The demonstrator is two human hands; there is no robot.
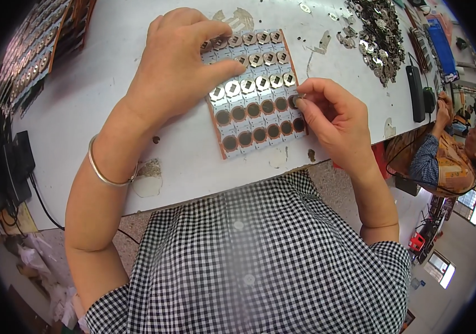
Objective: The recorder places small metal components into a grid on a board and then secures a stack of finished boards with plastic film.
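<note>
A pale blue circuit board panel [260, 114] with copper-brown edges lies on the white table. Its three upper rows carry shiny metal clips with square openings; the two lower rows show bare dark round pads. My left hand [174, 64] rests over the panel's upper left corner, thumb and index finger apart, covering some clips there. At the right edge, my right hand [338, 119] pinches what looks like a small metal clip [299, 99] between thumb and fingers, over the end pad of the fourth row. The fingertips partly hide that piece.
A heap of loose metal clips [381, 42] spreads over the far right of the table. Stacked filled panels [32, 53] stand at the far left. Black power adapters with cables [18, 167] sit at the left edge; a black bar-shaped device [415, 93] and another person [444, 156] are at right.
</note>
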